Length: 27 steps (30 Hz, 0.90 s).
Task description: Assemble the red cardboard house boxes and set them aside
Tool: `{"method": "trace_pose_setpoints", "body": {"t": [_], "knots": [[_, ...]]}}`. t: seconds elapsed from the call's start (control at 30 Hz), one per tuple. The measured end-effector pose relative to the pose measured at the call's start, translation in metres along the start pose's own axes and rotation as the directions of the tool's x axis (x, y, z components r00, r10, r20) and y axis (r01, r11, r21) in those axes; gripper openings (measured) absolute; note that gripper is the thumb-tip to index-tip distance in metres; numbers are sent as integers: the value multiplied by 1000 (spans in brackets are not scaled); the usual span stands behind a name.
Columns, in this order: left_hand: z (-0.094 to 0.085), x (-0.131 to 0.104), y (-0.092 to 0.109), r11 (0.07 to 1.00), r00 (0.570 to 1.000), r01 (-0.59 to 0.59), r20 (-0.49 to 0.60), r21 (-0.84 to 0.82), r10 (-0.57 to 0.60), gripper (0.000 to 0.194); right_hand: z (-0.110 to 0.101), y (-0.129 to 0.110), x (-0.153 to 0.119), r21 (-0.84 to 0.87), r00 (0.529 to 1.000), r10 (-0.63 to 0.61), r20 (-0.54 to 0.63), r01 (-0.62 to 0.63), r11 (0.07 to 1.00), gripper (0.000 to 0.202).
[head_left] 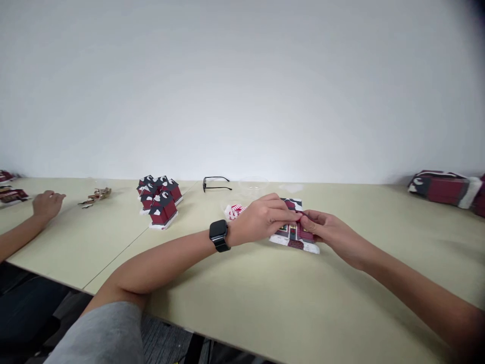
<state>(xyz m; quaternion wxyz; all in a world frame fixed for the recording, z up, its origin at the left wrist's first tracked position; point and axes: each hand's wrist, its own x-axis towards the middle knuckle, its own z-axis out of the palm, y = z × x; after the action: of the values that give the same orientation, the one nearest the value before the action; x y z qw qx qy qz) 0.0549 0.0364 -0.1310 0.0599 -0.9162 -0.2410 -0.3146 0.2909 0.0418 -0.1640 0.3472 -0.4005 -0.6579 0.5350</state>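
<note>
A flat, house-printed piece of card (294, 243) lies on the table in front of me, with dark red walls, a dark snowy roof and a white lower edge. My right hand (335, 236) grips its right side between thumb and fingers. Reaching across its upper part is my left hand (261, 218), with a black watch (219, 235) on the wrist. The left fingertips are pinched together at the card near the right thumb, covering part of the print. Behind my left hand sits a small heap of red-and-white striped pieces (235, 210).
Several folded card houses (163, 210) stand in a cluster on the left. Black glasses (217, 183) and a clear round container (253, 186) are near the wall. A stack of flat cards (447, 188) lies far right. Another person's hand (48, 203) rests beside brown scraps (95, 196).
</note>
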Motion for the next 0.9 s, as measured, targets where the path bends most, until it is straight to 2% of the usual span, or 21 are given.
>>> {"method": "trace_pose_setpoints", "body": {"t": [0.13,0.23,0.4,0.57,0.67,0.77,0.8,0.83,0.9], "knots": [[0,-1,-1,998,998,-58,-29,6,58,41,-1,-2,-1,14,1000,24,5,-24,1000,65],[-1,0,0,996,995,-92,-45,12,93,37,0,-3,-2,62,999,33,33,-35,997,66],[-3,1,0,996,995,-74,-56,47,77,31,0,-3,-4,112,998,19,62,-26,993,66],[-5,1,-3,995,997,-75,-34,-66,73,37,0,-2,-3,118,998,25,54,-31,993,65],[-7,2,-1,991,1000,13,-18,-133,-15,36,-2,-1,-2,111,999,27,47,-32,993,65],[-11,4,4,974,976,178,-104,-142,-193,15,-6,0,-2,118,998,-10,56,3,993,62],[-12,5,5,959,959,230,-129,-168,-253,23,-7,0,-2,126,997,-32,68,24,992,62],[-13,5,6,935,942,278,-129,-218,-310,41,-8,1,-2,138,994,-60,86,48,989,62],[-14,7,7,849,911,371,-32,-375,-412,77,-10,1,-3,167,985,-121,126,99,981,66]]}}
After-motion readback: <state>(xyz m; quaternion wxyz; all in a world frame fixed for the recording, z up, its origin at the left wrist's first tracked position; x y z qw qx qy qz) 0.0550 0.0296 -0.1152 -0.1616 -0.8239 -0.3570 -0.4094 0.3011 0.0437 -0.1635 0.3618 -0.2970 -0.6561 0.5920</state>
